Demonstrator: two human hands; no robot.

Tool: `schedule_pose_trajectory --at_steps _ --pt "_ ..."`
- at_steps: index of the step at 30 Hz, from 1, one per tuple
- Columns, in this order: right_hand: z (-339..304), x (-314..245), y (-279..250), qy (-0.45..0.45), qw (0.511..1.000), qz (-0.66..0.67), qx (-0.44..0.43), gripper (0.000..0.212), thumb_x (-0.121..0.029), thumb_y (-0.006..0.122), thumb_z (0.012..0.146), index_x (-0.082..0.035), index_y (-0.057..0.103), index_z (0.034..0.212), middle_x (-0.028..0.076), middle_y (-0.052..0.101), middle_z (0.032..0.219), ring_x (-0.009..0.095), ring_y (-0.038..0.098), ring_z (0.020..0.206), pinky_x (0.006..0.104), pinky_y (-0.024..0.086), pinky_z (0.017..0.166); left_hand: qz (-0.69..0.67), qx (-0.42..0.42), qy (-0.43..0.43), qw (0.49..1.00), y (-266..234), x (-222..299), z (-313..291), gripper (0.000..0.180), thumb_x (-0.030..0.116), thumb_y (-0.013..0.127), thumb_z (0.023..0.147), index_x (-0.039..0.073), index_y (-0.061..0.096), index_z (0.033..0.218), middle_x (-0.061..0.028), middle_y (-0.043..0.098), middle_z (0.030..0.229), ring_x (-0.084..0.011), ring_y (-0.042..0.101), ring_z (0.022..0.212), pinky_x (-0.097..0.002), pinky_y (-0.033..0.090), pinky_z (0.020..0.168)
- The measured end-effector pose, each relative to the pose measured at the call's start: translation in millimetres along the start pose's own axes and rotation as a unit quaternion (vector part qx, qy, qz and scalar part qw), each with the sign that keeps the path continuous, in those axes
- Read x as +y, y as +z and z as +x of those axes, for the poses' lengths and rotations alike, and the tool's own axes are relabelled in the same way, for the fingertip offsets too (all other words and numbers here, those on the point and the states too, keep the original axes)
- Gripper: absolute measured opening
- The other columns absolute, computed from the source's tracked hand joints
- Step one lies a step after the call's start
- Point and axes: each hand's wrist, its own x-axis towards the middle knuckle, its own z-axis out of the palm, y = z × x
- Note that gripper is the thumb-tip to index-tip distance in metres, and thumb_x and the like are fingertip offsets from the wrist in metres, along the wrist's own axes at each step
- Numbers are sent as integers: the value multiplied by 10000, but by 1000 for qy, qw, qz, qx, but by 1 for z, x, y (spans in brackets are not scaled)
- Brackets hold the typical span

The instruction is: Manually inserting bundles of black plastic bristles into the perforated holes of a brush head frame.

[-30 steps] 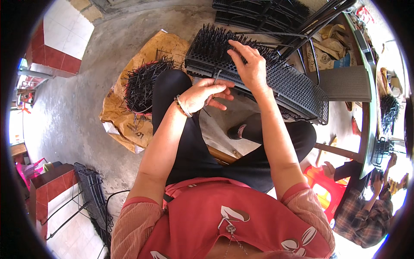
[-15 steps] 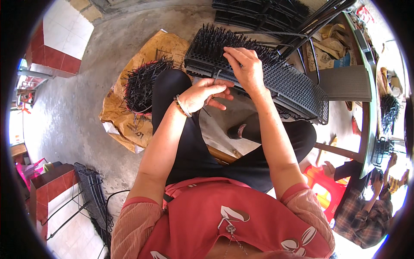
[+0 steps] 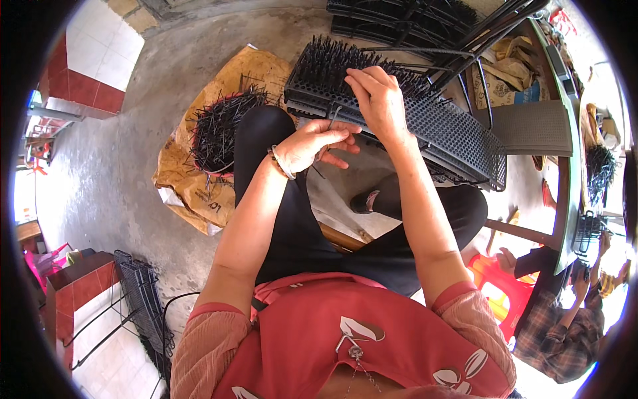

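My left hand (image 3: 319, 143) is partly curled in front of the perforated rack, holding a thin dark rod (image 3: 333, 114) that sticks up past the index finger. My right hand (image 3: 377, 100) is at the rack's top, thumb and fingers pinched together among the standing rods. What it pinches, if anything, is too small to make out. The long black perforated rack (image 3: 458, 130) slants from upper left to right. Dense thin black rods (image 3: 325, 63) stand upright in the holes of its left part, while holes on the right part show bare.
Left of my knee, a round container of loose black rods (image 3: 226, 126) sits on a yellow sack (image 3: 206, 199). More black racks (image 3: 405, 26) stand behind. A table (image 3: 565, 199) is at right, with a red stool (image 3: 505, 292) and another person (image 3: 565, 332) nearby.
My right hand has shifted slightly, its fingers drawn closer together over the rods. The left hand has hardly moved and still has the thin rod.
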Motion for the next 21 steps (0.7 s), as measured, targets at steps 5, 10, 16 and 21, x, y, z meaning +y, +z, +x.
schedule_pose_trajectory --at_steps 5,10,16,21 --pt "-3 2 3 54 998 -8 9 158 -112 649 834 -28 688 963 101 633 837 272 610 738 339 452 673 2 5 2 1000 0 0 0 345 179 488 963 -20 519 1243 -94 580 1133 -183 604 1028 -351 573 773" --pt "-10 4 7 68 997 -28 23 168 -121 660 826 -32 689 966 101 612 819 286 600 729 366 463 684 -8 -5 7 1000 -4 -4 2 342 168 486 961 -27 516 1241 -99 573 1119 -194 603 1031 -358 573 782" --pt "-9 6 5 34 996 -80 29 149 -113 657 825 -31 688 945 112 578 809 303 581 729 392 461 663 -28 3 8 1000 -4 -5 3 317 141 492 952 -21 532 1221 -89 569 1060 -211 606 1024 -367 569 800" --pt "-12 6 5 42 996 -77 11 151 -110 655 824 -26 684 945 116 574 820 303 577 732 399 458 665 -29 7 7 1000 -7 -7 4 311 134 487 951 -20 536 1217 -88 573 1052 -215 607 1026 -377 565 813"
